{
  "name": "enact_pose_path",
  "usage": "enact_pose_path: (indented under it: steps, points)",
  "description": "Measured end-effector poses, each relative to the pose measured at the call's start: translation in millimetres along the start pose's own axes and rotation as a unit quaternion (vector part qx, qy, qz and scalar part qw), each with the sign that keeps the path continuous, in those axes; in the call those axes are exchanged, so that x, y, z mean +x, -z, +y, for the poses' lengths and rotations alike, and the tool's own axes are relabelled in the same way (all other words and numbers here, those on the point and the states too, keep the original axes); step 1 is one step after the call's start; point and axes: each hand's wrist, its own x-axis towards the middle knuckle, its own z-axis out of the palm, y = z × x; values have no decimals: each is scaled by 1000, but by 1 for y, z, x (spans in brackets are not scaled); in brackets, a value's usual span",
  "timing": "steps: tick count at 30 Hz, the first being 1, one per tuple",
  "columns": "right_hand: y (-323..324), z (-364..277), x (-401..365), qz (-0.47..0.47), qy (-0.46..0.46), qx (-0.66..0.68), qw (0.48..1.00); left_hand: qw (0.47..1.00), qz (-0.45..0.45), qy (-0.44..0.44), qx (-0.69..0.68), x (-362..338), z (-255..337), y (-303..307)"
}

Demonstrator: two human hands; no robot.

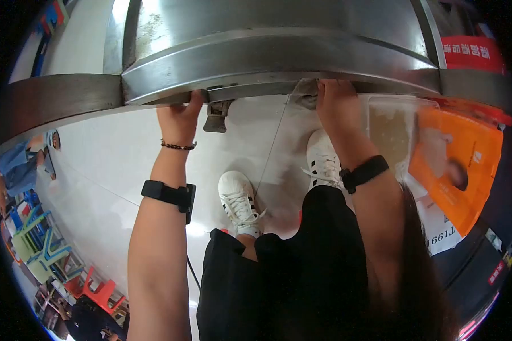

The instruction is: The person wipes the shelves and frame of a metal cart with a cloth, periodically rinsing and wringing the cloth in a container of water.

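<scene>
a crumpled, grey-brown cloth (pixel 305 94) with a limp, creased look sits bunched under the front edge of a broad, silver stainless-steel worktop (pixel 279 48), right of its middle. the right hand (pixel 338 105) is closed on it, fingers curled in. the left hand (pixel 179 116) is at the same edge farther left, its thumb up against the metal; its fingers are tucked out of sight, so i cannot tell how far open it is or whether it grips anything.

between the hands hangs a small, dark metal fitting (pixel 215 119). just right of the right hand are a clear, rectangular plastic tub (pixel 391 128) and a glossy orange printed bag (pixel 466 170), crowding that side. white lace-up shoes with black stripes (pixel 237 196) stand on the pale tiled floor (pixel 125 148) below.

part of the cloth is hidden by the right hand, and the tub's contents are hard to make out.
</scene>
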Motion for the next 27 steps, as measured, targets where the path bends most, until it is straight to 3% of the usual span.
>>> enact_pose_path:
  steps: [1, 3, 4, 6, 9, 10, 13, 14, 18, 20, 25, 27]
  points:
    - [1, -1, 2, 1, 1, -2, 1000, 1000, 1, -1, -2, -3, -6, -4]
    - [-1, -10, 4, -124, -77, -87, 985, 996, 18, 77, -33, -6, -12, -10]
    - [-8, -16, 2, -124, -80, -87, 985, 997, 20, 66, -21, -5, -11, -11]
    - [-26, -34, -3, -85, 20, -44, 995, 998, 22, 56, -4, -4, -8, -12]
    - [-42, -95, 4, -139, 44, 72, 987, 999, 22, 43, -1, -6, -9, -11]
    - [-44, -118, 9, -182, 4, 127, 975, 999, 18, 42, -22, -6, -10, -11]
    - [-39, -130, 9, -131, 48, 147, 979, 998, 0, 69, 2, -6, -9, -6]
    - [-39, -117, 7, -113, 84, 152, 978, 997, -1, 72, 2, -7, -8, -5]
    - [-25, -33, -9, -115, -16, 21, 993, 998, -23, 43, 34, -8, -4, -3]
    - [0, 11, -10, -20, 1, 32, 999, 997, -37, 43, 56, -9, -5, -4]
    - [8, 2, -10, -46, -51, -56, 996, 991, -12, 126, 49, -15, 9, -19]
    - [2, -5, -6, -24, -83, -67, 994, 994, -14, 93, 49, -11, 4, -17]
